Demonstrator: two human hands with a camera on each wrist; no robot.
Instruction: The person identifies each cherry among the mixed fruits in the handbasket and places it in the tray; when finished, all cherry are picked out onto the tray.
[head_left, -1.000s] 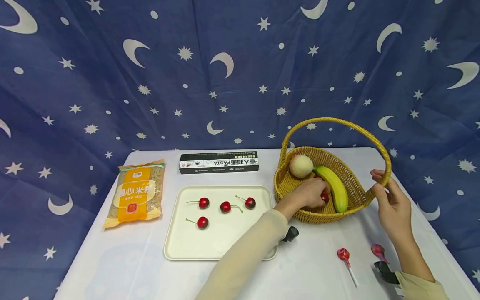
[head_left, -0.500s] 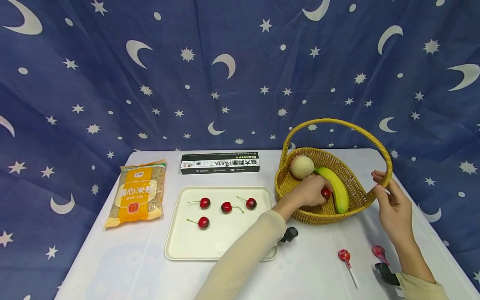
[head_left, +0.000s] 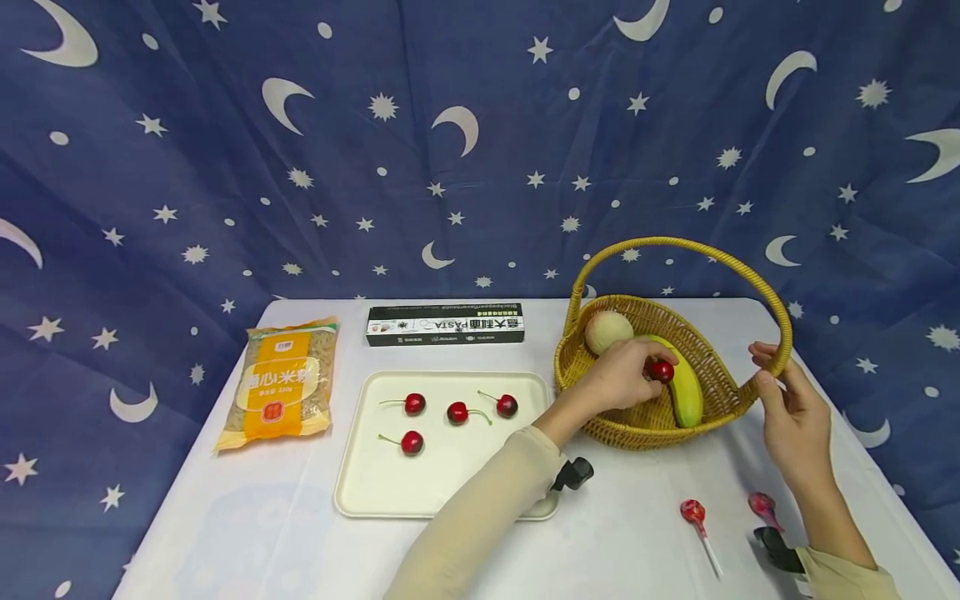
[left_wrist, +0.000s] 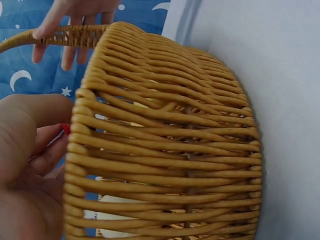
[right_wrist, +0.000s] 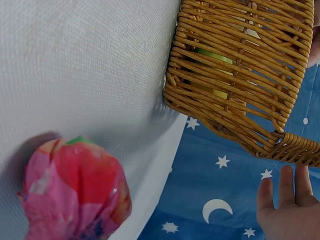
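Observation:
In the head view, my left hand (head_left: 628, 377) pinches a red cherry (head_left: 661, 372) over the inside of a yellow wicker basket (head_left: 637, 437). My right hand (head_left: 797, 421) holds the base of the basket's handle (head_left: 780, 321) at the right end, thumb on the near side and fingers behind. Inside the basket lie a banana (head_left: 686, 392) and a pale round fruit (head_left: 607, 331). The left wrist view shows my left hand (left_wrist: 30, 145) at the basket rim, with only a bit of red visible. In the right wrist view, my right hand's fingers (right_wrist: 286, 187) lie against the handle.
Left of the basket, a cream tray (head_left: 442, 504) bears several cherries (head_left: 412, 442). A pasta box (head_left: 446, 325) lies behind it, and a yellow food bag (head_left: 279, 383) lies farther left. Two lollipops (head_left: 694, 517) (right_wrist: 80, 190) lie on the white table near my right forearm.
My left hand has lifted the cherry from lower in the basket, up and slightly right, in front of the banana. My right hand stays on the handle. The head view has shifted slightly.

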